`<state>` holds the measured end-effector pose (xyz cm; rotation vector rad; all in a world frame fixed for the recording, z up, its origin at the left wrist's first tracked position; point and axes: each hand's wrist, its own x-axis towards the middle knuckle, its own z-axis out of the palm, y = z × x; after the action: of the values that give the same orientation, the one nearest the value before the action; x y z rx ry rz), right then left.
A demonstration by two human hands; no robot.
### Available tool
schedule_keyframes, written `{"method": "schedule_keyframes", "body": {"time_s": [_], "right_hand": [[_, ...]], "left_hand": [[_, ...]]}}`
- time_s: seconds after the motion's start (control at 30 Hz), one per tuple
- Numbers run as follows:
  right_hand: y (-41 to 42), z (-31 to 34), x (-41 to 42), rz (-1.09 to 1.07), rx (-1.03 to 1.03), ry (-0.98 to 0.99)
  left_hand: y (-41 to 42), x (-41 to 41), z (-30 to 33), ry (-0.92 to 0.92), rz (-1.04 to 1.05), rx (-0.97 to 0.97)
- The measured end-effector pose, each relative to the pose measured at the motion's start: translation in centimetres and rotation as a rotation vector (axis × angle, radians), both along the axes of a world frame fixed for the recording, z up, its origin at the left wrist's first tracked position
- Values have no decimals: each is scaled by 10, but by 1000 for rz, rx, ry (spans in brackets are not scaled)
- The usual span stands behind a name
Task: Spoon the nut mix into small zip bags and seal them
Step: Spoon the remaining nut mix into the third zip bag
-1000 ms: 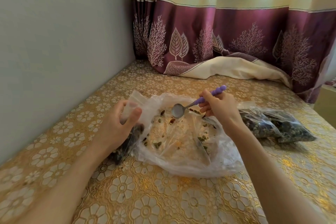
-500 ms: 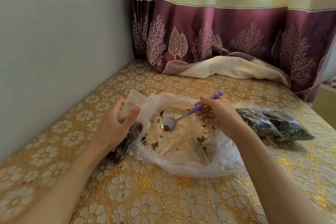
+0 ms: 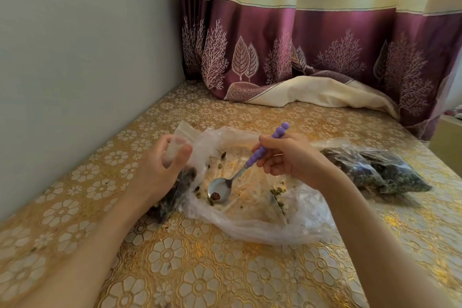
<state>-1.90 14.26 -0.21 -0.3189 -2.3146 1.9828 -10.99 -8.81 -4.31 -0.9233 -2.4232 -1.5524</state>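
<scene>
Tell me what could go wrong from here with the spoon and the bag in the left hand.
1. The spoon carries only a piece or two near its edge; they may roll off during the lift.
2. The small zip bag, gripped by the left hand, looks pinched narrow at the mouth, so pieces may miss.
3. The large plastic bag lies loose and could snag the spoon.

Single head-worn wide-angle view, looking forward and down from close above the tablecloth (image 3: 200, 270); forearms enter from the lower edge, wall (image 3: 75, 57) left, curtain (image 3: 325, 45) ahead.
</scene>
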Motion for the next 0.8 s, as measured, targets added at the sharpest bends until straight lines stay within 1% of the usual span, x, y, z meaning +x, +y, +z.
{"method": "schedule_keyframes", "body": {"time_s": [0.23, 0.37, 0.43, 0.6, 0.7, 0.8], "right_hand": [[-6, -12, -3, 53, -139, -84], [0, -17, -2, 0, -262, -177], [6, -17, -1, -36, -317, -181], [19, -6, 3, -174, -414, -72], [21, 4, 6, -284, -389, 80], [17, 16, 10, -365, -336, 243]], "left_hand": [[-2, -4, -1, 24, 54, -9], [-2, -1, 1, 12, 39, -14], [-1, -1, 1, 12, 25, -8], [-2, -2, 0, 10, 4, -20], [-2, -3, -3, 1, 7, -67], [-2, -3, -2, 20, 8, -59]]}}
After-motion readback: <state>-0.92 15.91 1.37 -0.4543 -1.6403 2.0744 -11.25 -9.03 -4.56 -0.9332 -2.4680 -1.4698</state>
